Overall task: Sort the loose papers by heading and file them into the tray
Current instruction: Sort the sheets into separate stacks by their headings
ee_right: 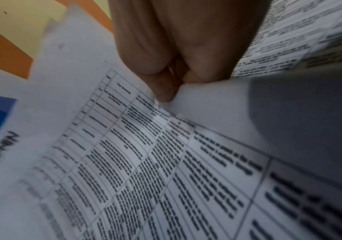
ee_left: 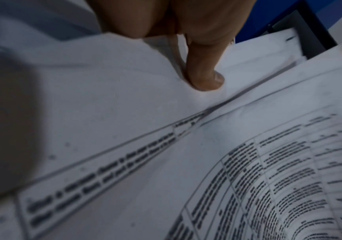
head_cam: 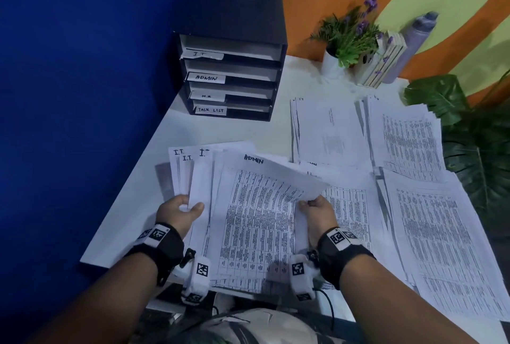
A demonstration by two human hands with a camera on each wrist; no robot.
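Paper grip, R: right hand [head_cam: 317,212] fingers [ee_right: 163,91] pinch ADMIN sheet [head_cam: 256,219] at its right edge, peeling it up so heading reads.
L: left hand [head_cam: 179,212] thumb clamps fanned I.T. sheets [head_cam: 190,175], keeping them apart.
Piles: sorted stacks [head_cam: 408,145] on white table [head_cam: 234,131], by heading prob.
Tray: black labelled tray [head_cam: 231,48] at back-left, slots facing person for filing.

Right hand [ee_right: 178,53] pinching the edge of a sheet [ee_right: 124,162] headed ADMIN, all printed table rows, pretty blurry. More printed paper [ee_right: 299,32] behind it, orange wall [ee_right: 3,48] at the left.
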